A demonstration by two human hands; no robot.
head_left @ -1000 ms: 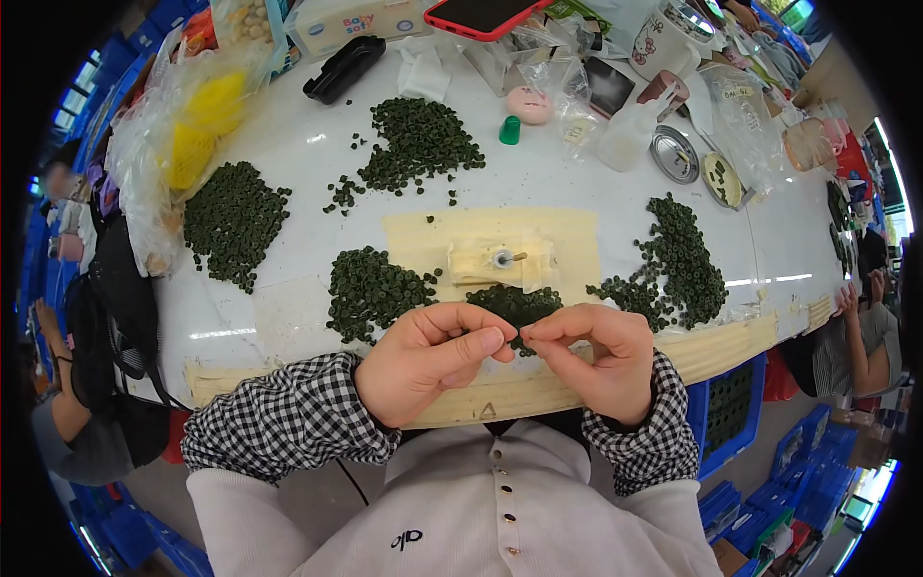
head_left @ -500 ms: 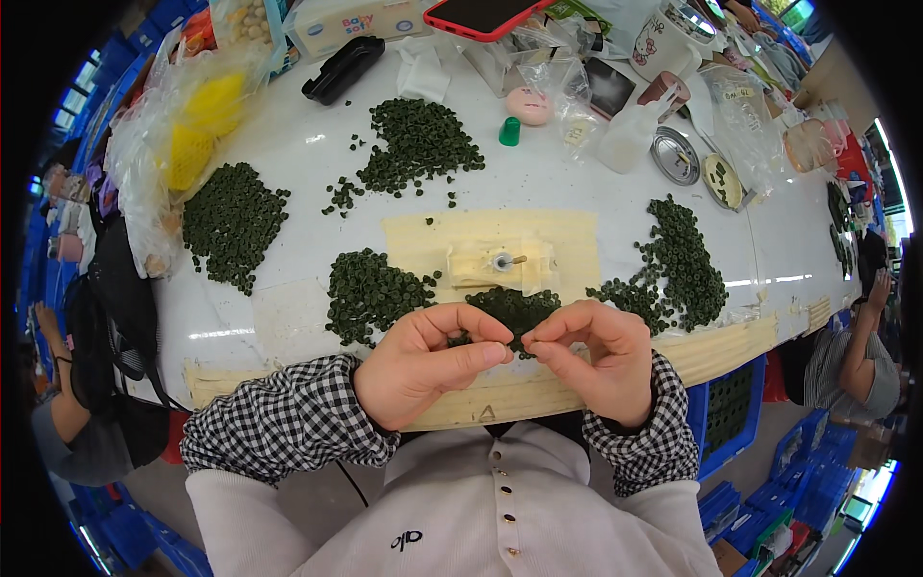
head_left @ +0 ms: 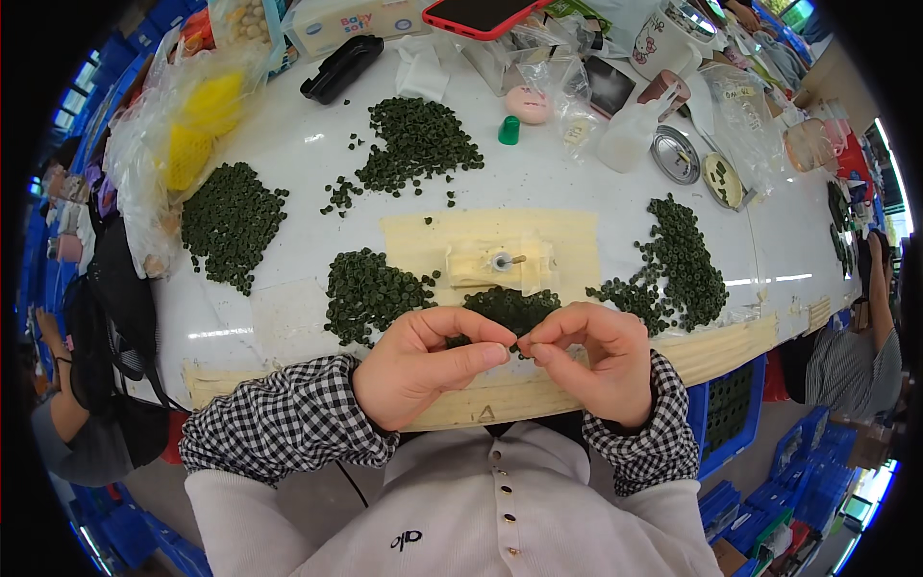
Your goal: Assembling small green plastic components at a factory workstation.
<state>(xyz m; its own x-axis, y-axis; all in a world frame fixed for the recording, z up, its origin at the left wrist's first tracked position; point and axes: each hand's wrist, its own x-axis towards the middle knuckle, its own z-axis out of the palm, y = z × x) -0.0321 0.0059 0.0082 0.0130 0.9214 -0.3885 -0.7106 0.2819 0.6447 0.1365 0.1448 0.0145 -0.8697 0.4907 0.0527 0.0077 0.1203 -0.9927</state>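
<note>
My left hand (head_left: 433, 365) and my right hand (head_left: 598, 361) meet at the fingertips over the table's near edge. Thumb and index finger are pinched together on each; whatever they hold is too small and covered to make out. Just beyond the fingers lies a pile of small dark green ring-like parts (head_left: 511, 306), partly hidden by them. Behind it, a taped block (head_left: 471, 264) carries a small metal post (head_left: 500, 261) with a brownish peg pointing right. A second pile of green parts (head_left: 370, 296) lies beside my left hand, a third pile (head_left: 685, 274) beyond my right.
More green parts are heaped at the far left (head_left: 233, 221) and back middle (head_left: 418, 144). A black case (head_left: 342, 69), a green thimble-like cap (head_left: 510, 131), a squeeze bottle (head_left: 630, 142), a round tin (head_left: 675, 156) and plastic bags (head_left: 144, 144) stand around. A blue crate (head_left: 728, 413) is below right.
My fingertips have shifted slightly and drawn closer together, with the right fingers now touching the left. The person at the far right has moved an arm. The piles look the same.
</note>
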